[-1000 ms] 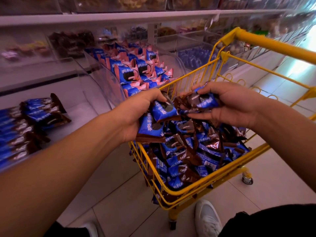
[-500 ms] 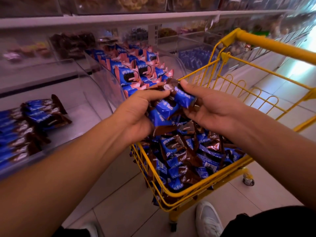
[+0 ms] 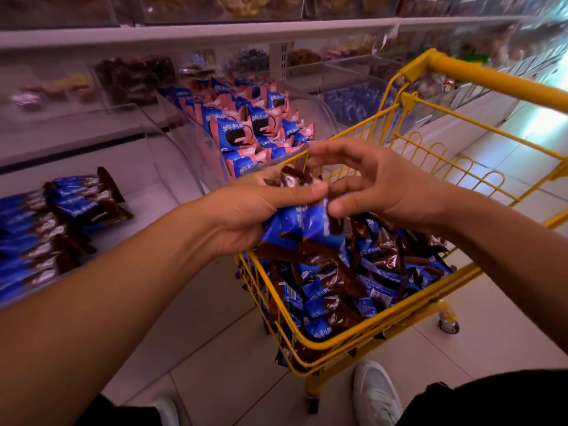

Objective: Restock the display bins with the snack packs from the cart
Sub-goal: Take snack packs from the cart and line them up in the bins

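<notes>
Restocking from the cart [image 3: 362, 339]
Left hand [image 3: 255, 210] grips a bunch of packs [image 3: 295, 229]; right hand [image 3: 378, 189], fingers loose, touches them.

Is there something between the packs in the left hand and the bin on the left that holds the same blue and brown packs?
Nothing visible. The left hand holds its packs above the cart's left rim; the bin is open toward them.
</notes>
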The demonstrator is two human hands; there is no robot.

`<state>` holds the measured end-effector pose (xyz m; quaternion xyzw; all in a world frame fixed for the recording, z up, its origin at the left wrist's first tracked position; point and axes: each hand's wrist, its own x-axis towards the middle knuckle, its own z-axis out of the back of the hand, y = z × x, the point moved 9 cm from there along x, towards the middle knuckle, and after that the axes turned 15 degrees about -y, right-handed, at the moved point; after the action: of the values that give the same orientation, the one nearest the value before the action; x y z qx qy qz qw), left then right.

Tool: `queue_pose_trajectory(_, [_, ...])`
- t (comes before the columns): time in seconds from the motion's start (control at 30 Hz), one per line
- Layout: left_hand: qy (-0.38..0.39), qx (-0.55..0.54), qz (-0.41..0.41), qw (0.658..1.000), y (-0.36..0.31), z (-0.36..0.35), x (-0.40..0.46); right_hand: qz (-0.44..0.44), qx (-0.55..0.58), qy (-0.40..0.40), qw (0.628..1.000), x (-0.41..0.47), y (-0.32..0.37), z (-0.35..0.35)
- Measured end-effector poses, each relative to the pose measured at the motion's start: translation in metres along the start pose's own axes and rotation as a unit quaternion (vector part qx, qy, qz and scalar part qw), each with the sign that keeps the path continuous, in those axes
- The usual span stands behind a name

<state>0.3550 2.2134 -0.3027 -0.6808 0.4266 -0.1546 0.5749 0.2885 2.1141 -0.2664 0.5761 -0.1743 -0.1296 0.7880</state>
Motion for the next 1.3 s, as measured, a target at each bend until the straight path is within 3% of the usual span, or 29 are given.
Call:
queue_pose_trajectory(0.13, [0.013,0.039,0.021,0.999,0.008,-0.005,-0.001,0.017,-0.072,0.134,0.988,-0.011,-0.003,-0.021])
queue_pose_trajectory(0.4, [0.012,0.071,0.007,0.997,0.012,-0.009,0.001,-0.025,-0.112,0.209,0.971,-0.02,-0.012,-0.033])
queue_pose_trajectory(0.5, [0.031,0.056,0.037,0.997,0.009,-0.012,-0.002,-0.016,-0.116,0.184,0.976,-0.016,-0.011,-0.028])
queue_pose_trajectory(0.57, [0.052,0.052,0.054,0.996,0.005,-0.015,-0.005,-0.028,-0.052,0.126,0.99,-0.012,-0.008,-0.018])
queue_pose_trajectory(0.7, [0.004,-0.003,0.08,0.997,0.004,-0.004,-0.003,-0.045,0.067,0.002,0.997,-0.001,-0.01,0.0])
queue_pose_trajectory(1.03, [-0.173,-0.044,-0.017,0.984,-0.016,0.027,-0.023,0.034,-0.057,0.065,0.996,-0.003,0.024,-0.066])
queue_pose_trajectory(1.2, [-0.253,0.011,-0.081,0.964,-0.044,0.072,-0.056,0.121,-0.076,0.005,0.99,-0.002,0.064,-0.093])
queue_pose_trajectory(1.3, [-0.244,0.041,-0.077,0.966,-0.059,0.103,-0.081,0.165,-0.09,-0.002,0.982,0.003,0.094,-0.124])
